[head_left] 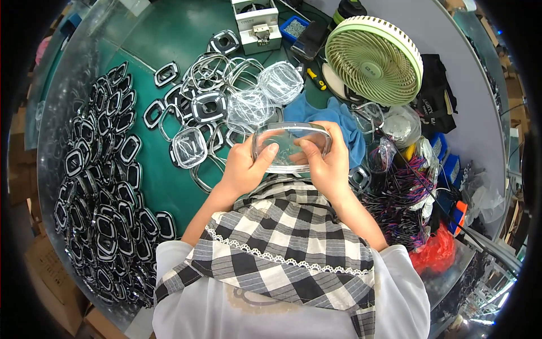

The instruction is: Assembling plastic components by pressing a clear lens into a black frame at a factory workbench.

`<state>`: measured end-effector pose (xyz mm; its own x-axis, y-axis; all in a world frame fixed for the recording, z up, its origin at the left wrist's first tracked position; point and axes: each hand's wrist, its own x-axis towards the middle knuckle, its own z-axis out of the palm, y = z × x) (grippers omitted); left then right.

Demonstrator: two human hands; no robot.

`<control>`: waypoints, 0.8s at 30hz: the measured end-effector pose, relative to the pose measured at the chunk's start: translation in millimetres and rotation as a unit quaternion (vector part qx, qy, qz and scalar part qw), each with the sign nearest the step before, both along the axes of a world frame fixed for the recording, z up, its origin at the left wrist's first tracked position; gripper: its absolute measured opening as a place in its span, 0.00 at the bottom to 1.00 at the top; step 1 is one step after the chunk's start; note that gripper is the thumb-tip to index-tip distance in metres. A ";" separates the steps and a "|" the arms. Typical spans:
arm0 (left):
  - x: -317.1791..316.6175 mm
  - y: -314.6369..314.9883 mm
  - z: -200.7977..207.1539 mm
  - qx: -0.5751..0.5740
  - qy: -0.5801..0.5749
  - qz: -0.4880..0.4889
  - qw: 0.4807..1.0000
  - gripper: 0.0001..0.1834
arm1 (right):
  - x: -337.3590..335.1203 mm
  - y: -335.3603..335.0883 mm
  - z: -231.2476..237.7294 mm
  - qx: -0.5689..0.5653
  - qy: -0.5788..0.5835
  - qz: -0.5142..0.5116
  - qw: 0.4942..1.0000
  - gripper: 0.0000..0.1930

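Note:
A clear, rounded, see-through cover (289, 135) with a pale rim is between my two hands, close in front of my body. My left hand (244, 165) grips its left edge, with the thumb lying on the clear face. On the opposite edge my right hand (332, 164) is closed, its thumb also bent onto the face. Some fingers show blurrily through the clear part. Just beyond lie film-wrapped clear covers (280, 82) and a blue cloth (330, 121). To the left are loose clear rings (210, 72) and black-and-silver square frames (209, 106).
A big heap of black-and-silver frames (107, 226) covers the table's left side. A green fan (372, 59) stands back right, near a white metal fixture (257, 28) and a yellow-handled screwdriver (316, 79). Bundled wires (398, 198) and a red plastic bag (436, 251) lie at right.

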<state>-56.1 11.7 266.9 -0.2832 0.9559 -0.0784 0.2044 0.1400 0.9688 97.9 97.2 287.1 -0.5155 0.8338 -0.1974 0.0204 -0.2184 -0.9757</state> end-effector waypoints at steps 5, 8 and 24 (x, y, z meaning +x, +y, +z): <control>11.9 1.2 -5.8 0.024 0.063 0.061 0.996 0.14 | -7.9 -6.7 -3.7 0.158 -0.025 -0.091 0.983 0.11; 14.3 4.6 -18.8 0.067 0.098 0.118 0.986 0.15 | -11.8 -3.3 -9.2 0.198 -0.024 -0.105 0.974 0.11; -12.5 -14.2 9.1 0.109 0.401 0.008 0.910 0.10 | -14.4 17.7 -16.6 0.498 -0.191 0.185 0.826 0.14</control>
